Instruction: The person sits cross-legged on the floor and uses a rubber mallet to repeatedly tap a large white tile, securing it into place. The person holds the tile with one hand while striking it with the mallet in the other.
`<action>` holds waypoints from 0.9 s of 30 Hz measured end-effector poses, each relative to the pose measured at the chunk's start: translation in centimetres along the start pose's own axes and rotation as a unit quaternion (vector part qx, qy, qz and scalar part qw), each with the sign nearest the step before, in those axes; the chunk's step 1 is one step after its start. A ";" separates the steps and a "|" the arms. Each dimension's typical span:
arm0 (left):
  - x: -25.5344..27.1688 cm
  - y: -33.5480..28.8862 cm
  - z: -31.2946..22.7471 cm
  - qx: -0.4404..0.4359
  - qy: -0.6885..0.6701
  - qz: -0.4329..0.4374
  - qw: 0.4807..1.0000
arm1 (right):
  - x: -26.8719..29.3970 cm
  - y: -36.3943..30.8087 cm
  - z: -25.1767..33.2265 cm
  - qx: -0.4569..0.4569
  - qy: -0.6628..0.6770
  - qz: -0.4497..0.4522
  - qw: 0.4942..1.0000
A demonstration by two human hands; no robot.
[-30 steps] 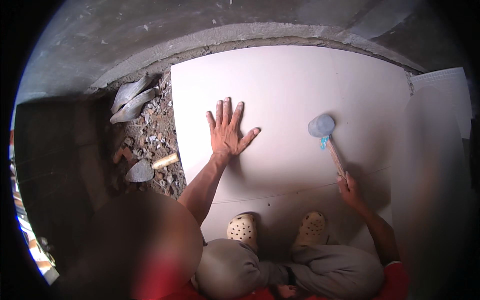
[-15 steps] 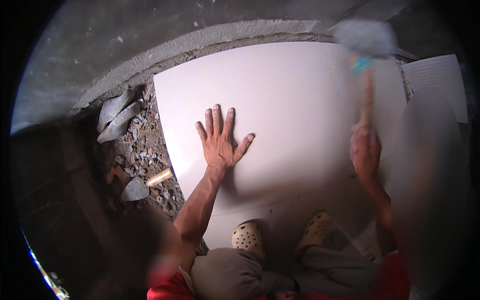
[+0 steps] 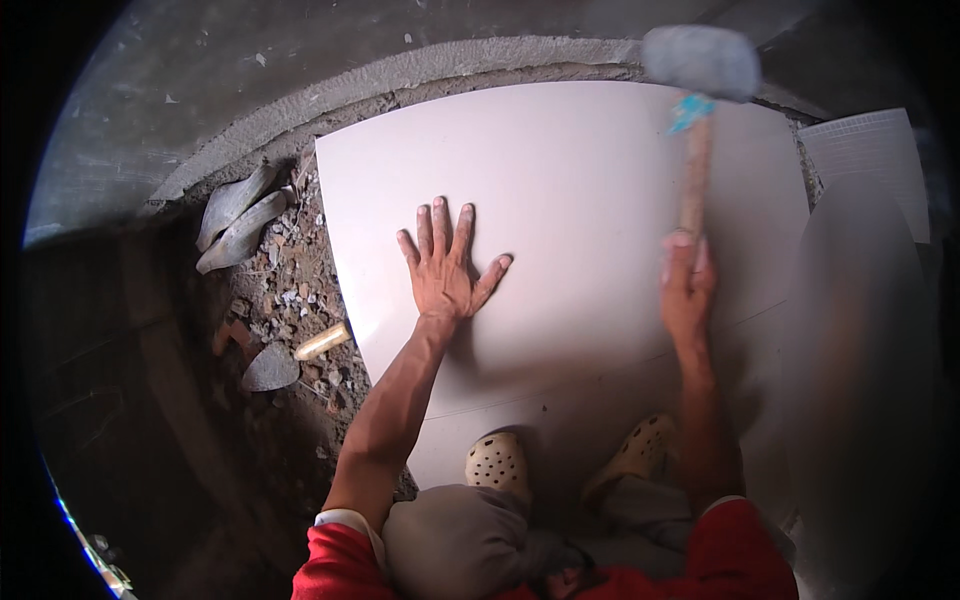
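A large pale tile [image 3: 570, 190] lies in front of me. Pressed flat on its left part is my left hand [image 3: 445, 280], fingers spread, holding nothing. My right hand [image 3: 688, 290] is wrapped round the wooden handle of a mallet [image 3: 697, 170] over the tile's right side. The mallet's thick grey head [image 3: 702, 62] points away from me near the tile's far right edge and is slightly blurred. Turquoise wrapping [image 3: 690, 112] shows on the handle just below the head. Whether the head touches anything, I cannot tell.
A trowel [image 3: 272, 368] with a wooden handle lies on rubble [image 3: 300, 280] left of the tile. Beyond it sit two greyish curved pieces [image 3: 240, 225]. A rough mortar strip [image 3: 400, 72] runs along the far wall. Another tile [image 3: 870, 150] stands at right. My feet wear cream clogs [image 3: 497, 465].
My right hand and the mallet have moved left over the tile, and the mallet's head is a little farther away. My left hand stays spread in nearly the same place.
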State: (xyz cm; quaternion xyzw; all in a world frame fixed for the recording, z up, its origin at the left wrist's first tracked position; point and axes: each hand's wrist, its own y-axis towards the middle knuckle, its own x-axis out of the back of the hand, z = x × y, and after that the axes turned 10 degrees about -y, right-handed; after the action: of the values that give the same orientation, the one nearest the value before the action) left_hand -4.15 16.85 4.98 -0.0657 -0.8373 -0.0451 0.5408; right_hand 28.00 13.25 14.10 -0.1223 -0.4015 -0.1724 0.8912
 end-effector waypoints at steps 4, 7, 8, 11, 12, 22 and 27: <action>-0.3 -0.3 0.0 0.009 0.010 0.006 1.000 | 3.6 2.3 2.4 0.148 0.085 -0.176 0.970; -0.4 -0.2 0.1 0.011 0.009 0.016 1.000 | 0.9 1.3 1.9 0.187 0.191 -0.193 0.944; -0.4 -0.2 0.1 0.001 0.012 -0.004 1.000 | -0.9 0.6 1.2 0.230 0.046 -0.226 0.945; -0.2 -0.2 0.1 0.005 0.007 0.006 1.000 | -6.0 -1.7 -0.8 0.250 -0.149 -0.154 0.944; -0.1 -0.2 0.1 0.004 0.004 0.008 1.000 | -6.5 -1.9 -1.1 0.180 -0.157 -0.100 0.966; -0.3 -0.1 0.1 0.001 -0.008 -0.002 1.000 | 3.5 1.7 5.6 0.136 0.249 -0.189 0.940; -0.2 -0.4 0.3 0.015 -0.010 0.015 1.000 | -7.2 -1.8 1.6 0.275 -0.091 -0.189 0.938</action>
State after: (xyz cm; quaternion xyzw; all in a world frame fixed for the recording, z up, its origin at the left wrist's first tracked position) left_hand -4.43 16.51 4.66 -0.0707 -0.8421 -0.0240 0.5342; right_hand 21.77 13.70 9.81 0.1903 -0.5282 -0.2083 0.8009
